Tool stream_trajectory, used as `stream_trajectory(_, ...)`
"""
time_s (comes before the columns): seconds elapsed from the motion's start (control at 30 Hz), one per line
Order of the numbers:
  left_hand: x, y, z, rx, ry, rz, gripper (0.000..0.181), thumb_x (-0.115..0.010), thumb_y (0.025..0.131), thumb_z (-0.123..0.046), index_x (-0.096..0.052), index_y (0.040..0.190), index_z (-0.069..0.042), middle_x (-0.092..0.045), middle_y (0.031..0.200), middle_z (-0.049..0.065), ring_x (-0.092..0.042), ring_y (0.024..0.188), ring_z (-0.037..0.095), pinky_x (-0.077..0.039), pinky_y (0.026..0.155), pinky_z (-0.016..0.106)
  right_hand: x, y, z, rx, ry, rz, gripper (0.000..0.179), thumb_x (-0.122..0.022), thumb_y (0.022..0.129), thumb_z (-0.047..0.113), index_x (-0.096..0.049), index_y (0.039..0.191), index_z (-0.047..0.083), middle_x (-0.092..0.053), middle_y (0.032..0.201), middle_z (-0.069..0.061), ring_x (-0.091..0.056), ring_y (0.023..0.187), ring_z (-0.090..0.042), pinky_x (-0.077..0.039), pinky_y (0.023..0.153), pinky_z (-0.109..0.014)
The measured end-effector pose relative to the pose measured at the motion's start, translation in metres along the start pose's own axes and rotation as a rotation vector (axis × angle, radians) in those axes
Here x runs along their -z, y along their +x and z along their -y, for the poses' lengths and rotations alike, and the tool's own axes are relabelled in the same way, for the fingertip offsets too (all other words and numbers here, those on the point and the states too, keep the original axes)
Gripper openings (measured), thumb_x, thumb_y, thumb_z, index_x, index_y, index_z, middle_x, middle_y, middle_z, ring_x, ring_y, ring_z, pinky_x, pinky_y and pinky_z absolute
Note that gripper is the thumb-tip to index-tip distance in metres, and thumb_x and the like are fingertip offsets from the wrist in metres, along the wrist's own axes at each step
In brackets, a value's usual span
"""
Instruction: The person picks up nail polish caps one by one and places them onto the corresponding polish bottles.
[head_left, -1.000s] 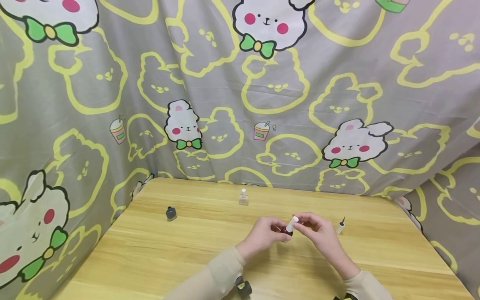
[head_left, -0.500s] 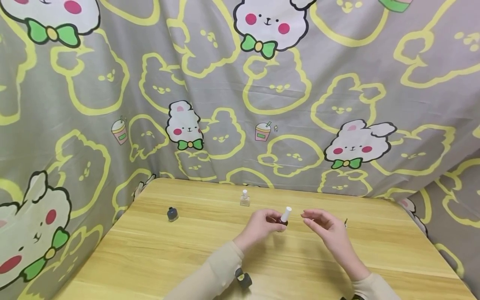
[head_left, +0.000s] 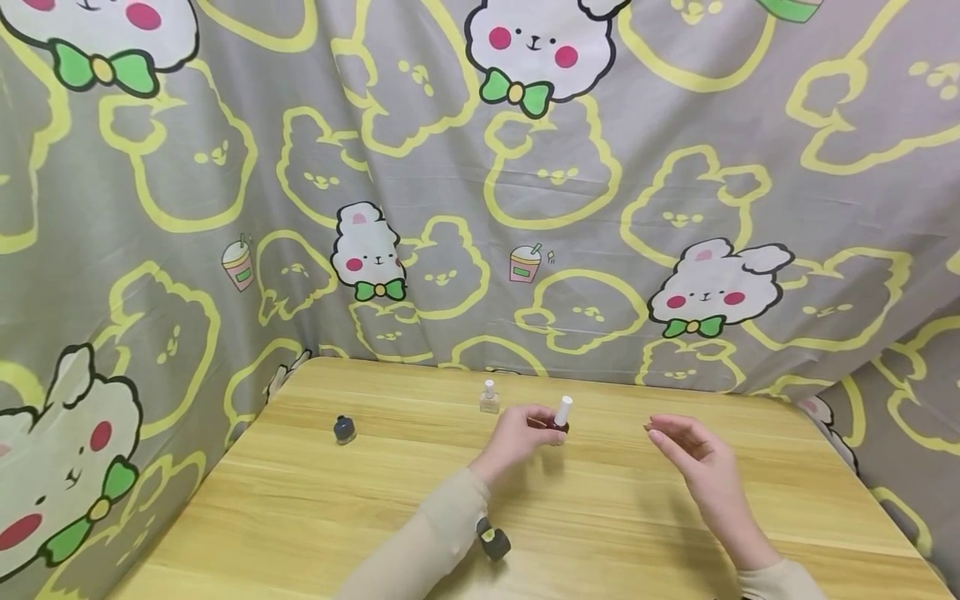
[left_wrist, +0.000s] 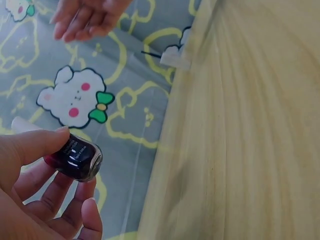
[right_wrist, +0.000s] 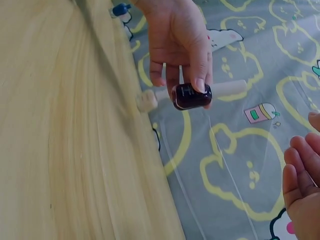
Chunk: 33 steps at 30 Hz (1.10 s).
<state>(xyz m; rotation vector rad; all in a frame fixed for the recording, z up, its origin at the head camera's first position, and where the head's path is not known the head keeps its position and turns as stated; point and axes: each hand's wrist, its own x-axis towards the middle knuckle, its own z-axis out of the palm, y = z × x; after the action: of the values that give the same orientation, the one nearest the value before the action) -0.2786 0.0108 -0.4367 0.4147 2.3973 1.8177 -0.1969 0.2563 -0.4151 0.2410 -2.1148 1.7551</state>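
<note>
My left hand (head_left: 542,423) pinches a dark red nail polish bottle (head_left: 560,422) with a white cap, holding it upright just above the wooden table (head_left: 315,508). In the left wrist view the thumb and fingers of my left hand (left_wrist: 75,172) clasp the bottle (left_wrist: 75,157), whose base shows. The right wrist view shows the same bottle (right_wrist: 191,96) in that hand (right_wrist: 182,82). My right hand (head_left: 667,433) hovers empty to the right of the bottle, fingers relaxed, and shows again as the right hand (left_wrist: 85,17) and the right hand (right_wrist: 300,175).
A clear polish bottle (head_left: 489,397) stands just beyond my left hand. A dark blue bottle (head_left: 344,429) sits at the table's left. A loose white brush cap (left_wrist: 172,57) lies near the table's edge. Cartoon-print cloth (head_left: 480,208) surrounds the table on three sides.
My right hand has let go of the bottle's white cap and drawn away to the right. My left hand has carried the bottle farther back, toward the clear bottle.
</note>
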Motion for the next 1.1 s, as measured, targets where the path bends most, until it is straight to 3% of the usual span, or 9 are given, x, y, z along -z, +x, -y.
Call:
stream_trajectory(0.27,0.003,0.015,0.012,0.031,-0.063,-0.032,0.023,-0.078,0.078,-0.005,-0.073,0.101,-0.003,-0.074,0.098,0.008,-0.062,0.084,0.011,-0.052,0.077,0.024,0.017,-0.005,-0.005,0.001,-0.076,-0.046,0.025,-0.064,0.092,0.003,-0.061,0.114,-0.008,-0.071,0.100,0.021,-0.065,0.091,0.006,-0.050,0.075,-0.010)
stream_trajectory(0.4,0.004,0.023,0.020,0.028,-0.093,-0.048,0.024,-0.077,0.077,0.001,-0.073,0.100,0.000,-0.074,0.098,0.013,-0.063,0.082,0.013,-0.053,0.076,0.025,0.023,-0.008,-0.009,0.003,-0.027,-0.055,0.024,-0.062,0.093,0.001,-0.060,0.113,-0.011,-0.073,0.097,0.017,-0.066,0.089,0.004,-0.050,0.076,-0.009)
stream_trajectory(0.77,0.007,0.040,0.035,0.099,-0.033,-0.081,0.024,-0.078,0.076,0.000,-0.073,0.099,-0.002,-0.074,0.099,0.009,-0.063,0.088,0.014,-0.046,0.073,0.024,0.038,-0.013,-0.025,-0.027,-0.034,-0.115,0.017,-0.058,0.096,0.005,-0.064,0.109,-0.004,-0.074,0.090,0.016,-0.067,0.082,0.001,-0.050,0.074,-0.011)
stream_trajectory(0.97,0.007,0.046,0.033,0.126,-0.001,-0.096,0.023,-0.078,0.075,0.001,-0.073,0.098,-0.002,-0.074,0.098,0.008,-0.063,0.089,0.014,-0.048,0.077,0.025,0.045,-0.012,-0.034,-0.094,0.111,-0.141,0.013,-0.058,0.097,0.008,-0.065,0.105,0.001,-0.074,0.089,0.012,-0.067,0.079,-0.003,-0.051,0.074,-0.013)
stream_trajectory(1.1,0.006,0.050,0.034,0.128,0.036,-0.101,0.023,-0.079,0.074,0.001,-0.073,0.096,-0.002,-0.074,0.096,0.008,-0.063,0.088,0.013,-0.050,0.080,0.026,0.049,-0.010,-0.039,-0.101,0.273,-0.150,0.014,-0.055,0.098,0.004,-0.068,0.099,0.009,-0.075,0.088,0.008,-0.067,0.079,-0.004,-0.052,0.074,-0.015)
